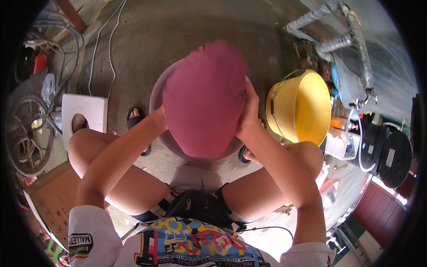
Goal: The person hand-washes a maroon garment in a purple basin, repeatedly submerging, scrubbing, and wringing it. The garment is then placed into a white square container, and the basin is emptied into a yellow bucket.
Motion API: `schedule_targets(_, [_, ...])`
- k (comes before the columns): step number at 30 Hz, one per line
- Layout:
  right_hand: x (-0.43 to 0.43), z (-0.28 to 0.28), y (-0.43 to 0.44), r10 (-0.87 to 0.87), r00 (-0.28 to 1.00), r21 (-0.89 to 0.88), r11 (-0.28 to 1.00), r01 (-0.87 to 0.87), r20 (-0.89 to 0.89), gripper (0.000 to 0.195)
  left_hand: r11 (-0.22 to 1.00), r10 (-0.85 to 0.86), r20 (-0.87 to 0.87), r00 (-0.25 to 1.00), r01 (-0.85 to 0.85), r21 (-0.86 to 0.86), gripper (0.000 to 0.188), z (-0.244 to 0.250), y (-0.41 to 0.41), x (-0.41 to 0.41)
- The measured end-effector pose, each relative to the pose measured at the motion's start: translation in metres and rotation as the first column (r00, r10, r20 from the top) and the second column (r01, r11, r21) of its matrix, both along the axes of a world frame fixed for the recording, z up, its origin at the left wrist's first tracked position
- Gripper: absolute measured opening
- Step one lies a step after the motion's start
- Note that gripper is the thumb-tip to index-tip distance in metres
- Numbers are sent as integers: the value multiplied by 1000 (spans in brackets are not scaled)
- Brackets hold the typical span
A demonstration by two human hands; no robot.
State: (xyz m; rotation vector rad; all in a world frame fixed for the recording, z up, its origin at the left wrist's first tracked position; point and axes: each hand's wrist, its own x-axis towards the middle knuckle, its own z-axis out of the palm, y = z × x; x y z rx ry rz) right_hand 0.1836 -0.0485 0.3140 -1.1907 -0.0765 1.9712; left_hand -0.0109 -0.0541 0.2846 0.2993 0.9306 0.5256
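Observation:
A maroon piece of fabric (205, 103), bulging and rounded, is held up in front of me between both hands. What kind of item it is, I cannot tell. Its left side is gripped by my left hand (162, 119), whose fingers are hidden behind the cloth. On the opposite side my right hand (248, 108) holds the edge, with its fingers partly out of sight. Below the fabric stands a round purplish basin (156, 95) on the wet floor, between my feet. The fabric covers most of the basin's inside.
A yellow bucket (283, 103) lies tilted toward me at the right. Farther right are a tap (365, 96) on taped pipes and a black lidded bin (395, 158). At left are a white plastic stool (83, 103), a spoked wheel (30, 133) and a white cable (111, 50).

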Motion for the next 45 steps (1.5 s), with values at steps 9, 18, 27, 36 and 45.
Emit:
schedule_targets(9, [6, -1, 10, -42, 999, -10, 999, 43, 25, 53, 998, -30, -13, 999, 30, 60, 70, 7, 23, 4])
schedule_targets(18, [12, -35, 4, -108, 938, 335, 942, -9, 329, 48, 998, -19, -4, 1000, 19, 68, 69, 7, 20, 3])
schedule_targets(27, [25, -44, 28, -141, 278, 304, 622, -721, 950, 37, 988, 131, 63, 989, -136, 78, 67, 4, 13, 14])
schedule_targets(36, [29, -40, 57, -11, 706, 323, 894, -310, 708, 42, 957, 240, 140, 961, -258, 130, 66, 3, 35, 32])
schedule_targets(45, [34, -47, -45, 659, 673, -299, 752, -588, 336, 45, 951, 241, 150, 959, -264, 162, 64, 3, 39, 30])
